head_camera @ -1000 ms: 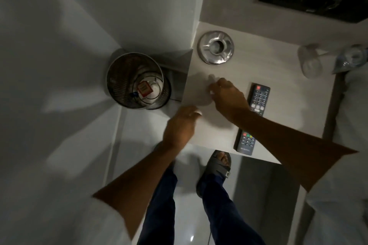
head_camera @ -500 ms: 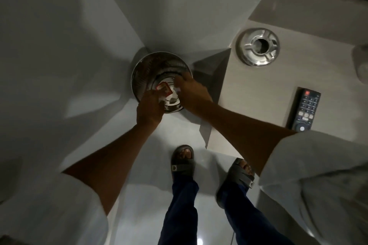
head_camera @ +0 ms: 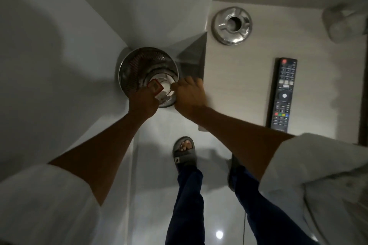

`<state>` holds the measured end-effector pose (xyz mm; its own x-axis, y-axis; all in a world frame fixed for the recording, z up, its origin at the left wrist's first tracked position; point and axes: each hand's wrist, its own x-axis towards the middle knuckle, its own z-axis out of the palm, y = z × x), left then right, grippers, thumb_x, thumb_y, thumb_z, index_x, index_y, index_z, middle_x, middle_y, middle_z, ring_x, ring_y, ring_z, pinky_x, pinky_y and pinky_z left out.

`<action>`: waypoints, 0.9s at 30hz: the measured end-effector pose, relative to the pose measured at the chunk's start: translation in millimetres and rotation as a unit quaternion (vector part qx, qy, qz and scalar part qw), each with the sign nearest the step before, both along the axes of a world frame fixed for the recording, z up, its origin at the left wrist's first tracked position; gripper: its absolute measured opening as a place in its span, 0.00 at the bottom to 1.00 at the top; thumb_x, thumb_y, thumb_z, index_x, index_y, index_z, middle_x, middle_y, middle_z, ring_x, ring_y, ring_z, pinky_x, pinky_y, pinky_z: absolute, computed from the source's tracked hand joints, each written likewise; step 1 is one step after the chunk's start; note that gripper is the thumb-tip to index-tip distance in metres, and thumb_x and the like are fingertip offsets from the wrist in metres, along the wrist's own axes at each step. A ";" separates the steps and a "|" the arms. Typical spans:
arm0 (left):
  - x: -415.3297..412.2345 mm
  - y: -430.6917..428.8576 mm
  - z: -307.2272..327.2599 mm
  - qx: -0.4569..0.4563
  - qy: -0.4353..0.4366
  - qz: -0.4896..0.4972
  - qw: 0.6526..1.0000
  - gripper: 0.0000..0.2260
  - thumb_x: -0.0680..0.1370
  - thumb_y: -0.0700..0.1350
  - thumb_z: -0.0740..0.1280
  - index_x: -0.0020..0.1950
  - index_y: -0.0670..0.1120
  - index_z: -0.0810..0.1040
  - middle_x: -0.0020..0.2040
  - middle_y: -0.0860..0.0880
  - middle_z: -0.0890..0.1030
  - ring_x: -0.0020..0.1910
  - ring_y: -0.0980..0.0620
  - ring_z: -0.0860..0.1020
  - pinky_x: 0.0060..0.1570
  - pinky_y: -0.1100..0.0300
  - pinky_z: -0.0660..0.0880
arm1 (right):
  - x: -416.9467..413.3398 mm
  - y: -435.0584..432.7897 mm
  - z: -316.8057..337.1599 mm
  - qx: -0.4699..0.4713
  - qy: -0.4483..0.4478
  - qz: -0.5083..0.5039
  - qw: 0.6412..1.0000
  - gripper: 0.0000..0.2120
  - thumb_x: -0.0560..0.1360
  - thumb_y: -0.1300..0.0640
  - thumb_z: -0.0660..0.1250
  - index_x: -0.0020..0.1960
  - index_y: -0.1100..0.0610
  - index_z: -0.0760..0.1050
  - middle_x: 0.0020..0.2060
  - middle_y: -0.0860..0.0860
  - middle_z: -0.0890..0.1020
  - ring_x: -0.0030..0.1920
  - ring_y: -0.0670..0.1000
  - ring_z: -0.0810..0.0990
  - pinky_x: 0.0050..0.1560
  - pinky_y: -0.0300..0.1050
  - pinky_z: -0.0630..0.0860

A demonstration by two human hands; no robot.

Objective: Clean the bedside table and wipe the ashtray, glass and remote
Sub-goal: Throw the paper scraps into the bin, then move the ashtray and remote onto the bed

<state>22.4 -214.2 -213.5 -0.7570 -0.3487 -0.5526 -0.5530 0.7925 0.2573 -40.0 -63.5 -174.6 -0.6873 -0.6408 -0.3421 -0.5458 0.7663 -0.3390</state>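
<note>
Both hands hang over the round perforated metal waste bin (head_camera: 148, 73) that stands on the floor in the corner, just beside the pale wood-grain counter (head_camera: 239, 85). The left hand (head_camera: 142, 103) is at the bin's near rim, its fingers hidden behind the knuckles, so I cannot tell whether they pinch anything. The right hand (head_camera: 189, 95) is curled into a loose fist at the rim's right side; whether it holds something is also unclear. Inside the bin lie a red-edged packet (head_camera: 155, 88) and pale scraps.

The task's things wait untouched on the counter: the round steel ashtray (head_camera: 232, 25) near the back left corner, the long black remote control (head_camera: 283, 93) lying lengthwise further right, and the clear drinking glass (head_camera: 342, 24), blurred, at the far right edge.

Judging from this, litter is being dropped and wiping has not begun. The risks: crumbs falling outside the rim onto the glossy floor, a knock tipping the light bin, or a returning sleeve (head_camera: 318, 169) sweeping the remote off the counter's front edge.
</note>
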 end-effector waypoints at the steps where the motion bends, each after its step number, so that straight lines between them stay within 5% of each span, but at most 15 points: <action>1: -0.8 1.1 3.3 -0.009 0.012 -0.016 1.000 0.10 0.77 0.45 0.65 0.52 0.40 0.80 0.48 0.39 0.83 0.48 0.38 0.80 0.52 0.43 0.77 | -1.8 9.9 10.6 -0.014 -0.002 -0.018 1.000 0.20 0.72 0.59 0.65 0.64 0.55 0.74 0.58 0.54 0.79 0.61 0.56 0.72 0.62 0.52 0.64; 4: -15.3 16.0 31.0 -0.034 0.092 -0.067 0.993 0.10 0.77 0.46 0.65 0.50 0.40 0.79 0.44 0.39 0.83 0.43 0.39 0.81 0.45 0.48 0.80 | -4.1 45.8 38.5 -0.070 0.003 -0.080 0.994 0.19 0.69 0.64 0.62 0.59 0.57 0.75 0.54 0.55 0.79 0.56 0.58 0.74 0.56 0.52 0.68; 8: -60.6 55.0 74.0 -0.031 0.169 -0.071 0.983 0.14 0.79 0.42 0.62 0.63 0.43 0.77 0.59 0.40 0.80 0.61 0.39 0.75 0.60 0.45 0.72 | -8.2 103.4 57.2 -0.113 0.051 -0.192 0.974 0.20 0.68 0.66 0.61 0.59 0.58 0.74 0.52 0.56 0.78 0.52 0.58 0.75 0.52 0.54 0.73; 12: -113.5 92.6 90.8 -0.056 0.248 -0.220 0.942 0.15 0.74 0.44 0.65 0.59 0.44 0.79 0.57 0.40 0.80 0.57 0.36 0.76 0.56 0.45 0.75 | -14.2 163.9 56.1 -0.061 0.068 -0.330 0.940 0.22 0.72 0.59 0.66 0.65 0.56 0.69 0.60 0.56 0.74 0.60 0.57 0.73 0.60 0.54 0.70; 16: -181.0 122.3 82.6 -0.088 0.249 -0.358 0.896 0.21 0.70 0.51 0.67 0.60 0.43 0.78 0.62 0.38 0.78 0.60 0.35 0.76 0.55 0.45 0.74 | -21.4 209.1 39.5 -0.044 0.019 -0.496 0.867 0.32 0.72 0.49 0.69 0.71 0.55 0.61 0.65 0.56 0.70 0.63 0.58 0.69 0.61 0.55 0.68; 23: -218.9 146.7 46.5 -0.098 0.118 -0.240 0.959 0.34 0.74 0.54 0.69 0.75 0.43 0.61 0.76 0.34 0.58 0.73 0.31 0.60 0.71 0.37 0.57 | -16.9 240.5 19.8 -0.038 -0.034 -0.457 0.888 0.30 0.75 0.49 0.67 0.71 0.53 0.59 0.62 0.57 0.73 0.60 0.58 0.73 0.59 0.57 0.74; 27: -209.1 156.9 46.0 -0.081 0.147 -0.196 0.966 0.31 0.70 0.56 0.69 0.70 0.46 0.68 0.71 0.33 0.63 0.70 0.29 0.62 0.70 0.40 0.60 | -12.3 264.6 26.3 -0.069 -0.050 -0.473 0.877 0.35 0.74 0.50 0.69 0.74 0.52 0.54 0.61 0.58 0.74 0.58 0.58 0.74 0.56 0.59 0.76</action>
<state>-186.7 -57.3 -167.5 -0.9646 -0.0666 -0.2551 -0.1232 0.9693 0.2127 -52.2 201.1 -148.3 -0.9047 0.1602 -0.3949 0.3498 0.8085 -0.4733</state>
